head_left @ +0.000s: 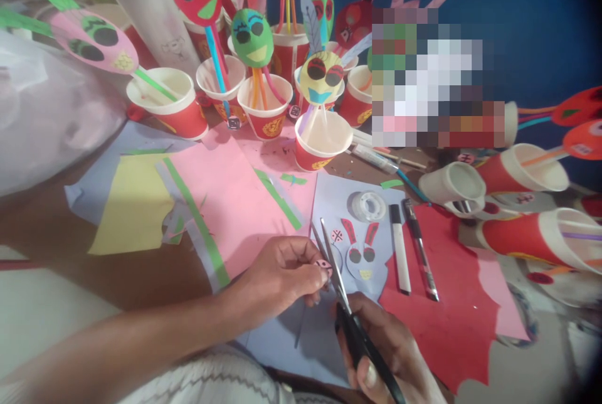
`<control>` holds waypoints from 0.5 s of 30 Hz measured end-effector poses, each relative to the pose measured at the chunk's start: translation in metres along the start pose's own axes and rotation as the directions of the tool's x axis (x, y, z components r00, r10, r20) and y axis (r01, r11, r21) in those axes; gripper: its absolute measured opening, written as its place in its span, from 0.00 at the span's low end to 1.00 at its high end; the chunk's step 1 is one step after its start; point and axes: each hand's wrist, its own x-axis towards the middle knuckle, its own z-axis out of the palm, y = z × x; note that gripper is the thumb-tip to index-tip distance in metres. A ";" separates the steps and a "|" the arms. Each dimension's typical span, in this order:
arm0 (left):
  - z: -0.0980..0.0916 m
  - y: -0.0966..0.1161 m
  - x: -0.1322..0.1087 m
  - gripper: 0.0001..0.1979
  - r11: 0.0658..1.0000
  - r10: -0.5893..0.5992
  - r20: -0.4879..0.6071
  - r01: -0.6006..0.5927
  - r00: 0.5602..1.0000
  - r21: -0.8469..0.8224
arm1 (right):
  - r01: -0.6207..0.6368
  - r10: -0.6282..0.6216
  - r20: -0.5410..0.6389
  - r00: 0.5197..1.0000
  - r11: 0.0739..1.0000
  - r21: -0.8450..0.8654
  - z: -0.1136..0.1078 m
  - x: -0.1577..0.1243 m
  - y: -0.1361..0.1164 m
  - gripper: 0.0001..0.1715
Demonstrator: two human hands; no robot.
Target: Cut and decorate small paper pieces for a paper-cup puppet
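Note:
My left hand (277,275) pinches a small pink paper cutout (323,264) with dark spots. My right hand (390,354) grips black-handled scissors (339,291), whose open blades reach up around the cutout. Just beyond the blades, a lavender paper rabbit face (361,253) with red ears lies on a lavender sheet (338,203). A tiny spotted paper piece (337,236) rests beside it.
A tape roll (367,206) and two pens (399,247) (421,247) lie right of the rabbit face. Pink (226,197), yellow (132,203) and red (446,303) paper sheets cover the table. Several red paper cups (175,106) holding paper faces on straws stand behind; others lie tipped at right (517,169).

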 end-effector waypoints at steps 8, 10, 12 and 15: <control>-0.002 -0.004 0.001 0.08 0.999 0.022 0.020 -0.022 1.000 -0.034 | 0.019 -0.011 -0.093 0.996 0.996 0.087 -0.003 -0.002 -0.006 0.32; -0.003 -0.005 0.002 0.09 0.998 0.036 0.034 -0.034 0.999 -0.050 | 0.020 -0.007 -0.132 0.991 0.995 0.095 -0.005 -0.004 -0.009 0.32; -0.003 -0.005 0.003 0.09 0.995 0.045 0.037 -0.042 0.998 -0.085 | 0.015 0.000 -0.176 0.984 0.996 0.086 -0.007 -0.005 -0.011 0.33; -0.004 -0.003 0.003 0.09 0.984 0.033 0.024 -0.028 0.999 -0.177 | 0.014 -0.003 -0.214 0.977 0.999 0.052 -0.009 -0.006 -0.014 0.34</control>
